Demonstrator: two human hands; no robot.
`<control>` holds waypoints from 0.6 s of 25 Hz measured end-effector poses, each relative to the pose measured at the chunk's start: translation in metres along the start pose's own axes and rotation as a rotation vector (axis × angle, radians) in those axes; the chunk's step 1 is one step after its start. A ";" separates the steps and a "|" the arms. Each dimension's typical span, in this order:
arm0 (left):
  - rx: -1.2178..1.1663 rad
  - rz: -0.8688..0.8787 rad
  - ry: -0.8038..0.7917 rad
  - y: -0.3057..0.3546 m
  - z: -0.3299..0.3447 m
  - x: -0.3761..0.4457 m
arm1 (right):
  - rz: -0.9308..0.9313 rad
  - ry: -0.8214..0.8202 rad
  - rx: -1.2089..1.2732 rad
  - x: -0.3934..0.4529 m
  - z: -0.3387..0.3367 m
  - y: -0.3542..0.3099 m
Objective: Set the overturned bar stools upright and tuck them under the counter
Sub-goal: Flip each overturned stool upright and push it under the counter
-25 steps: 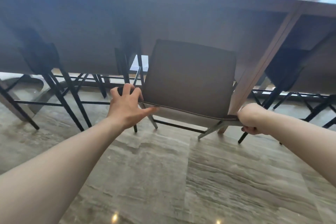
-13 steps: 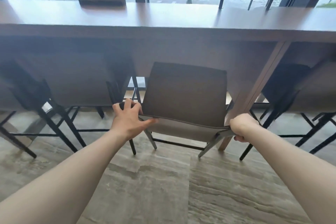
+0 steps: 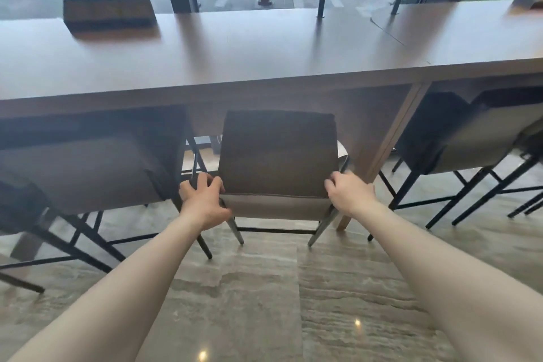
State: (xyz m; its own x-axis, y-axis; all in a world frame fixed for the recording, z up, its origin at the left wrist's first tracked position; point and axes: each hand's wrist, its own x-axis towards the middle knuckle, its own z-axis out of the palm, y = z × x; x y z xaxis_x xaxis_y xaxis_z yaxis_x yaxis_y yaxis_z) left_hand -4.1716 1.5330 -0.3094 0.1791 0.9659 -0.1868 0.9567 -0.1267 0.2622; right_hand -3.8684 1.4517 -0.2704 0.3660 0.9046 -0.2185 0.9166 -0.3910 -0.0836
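Note:
A bar stool (image 3: pixel 279 156) with a brown padded back and dark metal legs stands upright on the floor, its seat under the brown counter (image 3: pixel 235 62). My left hand (image 3: pixel 202 200) grips the left side of its backrest, thumb at the lower edge. At the right side of the backrest my right hand (image 3: pixel 348 194) holds the frame with curled fingers.
Two more stools stand tucked under the counter, one to the left (image 3: pixel 88 173) and one to the right (image 3: pixel 470 138). A slanted wooden counter leg (image 3: pixel 390 138) runs just right of the held stool. A dark box (image 3: pixel 108 13) sits on the countertop. Stone-tiled floor lies below.
The view has risen and now looks down on the countertop. The stool stands squarer to the counter. My right hand has shifted from under the seat edge up to the backrest's right side.

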 end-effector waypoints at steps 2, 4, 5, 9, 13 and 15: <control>0.001 0.012 -0.051 0.005 -0.009 0.011 | -0.189 -0.150 0.009 0.005 -0.015 0.003; -0.005 0.019 -0.073 0.009 -0.016 0.021 | -0.204 -0.225 0.046 0.019 -0.028 0.014; -0.007 0.020 -0.075 0.011 -0.019 0.025 | -0.217 -0.248 -0.012 0.025 -0.032 0.017; 0.037 0.018 -0.061 0.022 -0.032 0.048 | -0.119 -0.154 -0.350 0.059 -0.030 0.006; 0.113 -0.001 -0.006 0.034 -0.041 0.065 | -0.100 -0.170 -0.421 0.094 -0.036 0.001; 0.140 -0.002 0.043 0.039 -0.045 0.076 | -0.141 -0.165 -0.446 0.109 -0.040 0.004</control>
State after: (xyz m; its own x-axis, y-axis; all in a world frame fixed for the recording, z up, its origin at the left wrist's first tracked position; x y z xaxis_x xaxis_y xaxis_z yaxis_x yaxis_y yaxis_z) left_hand -4.1314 1.6116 -0.2705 0.1703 0.9746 -0.1453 0.9802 -0.1524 0.1263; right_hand -3.8186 1.5556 -0.2558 0.2366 0.8902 -0.3893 0.9480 -0.1237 0.2932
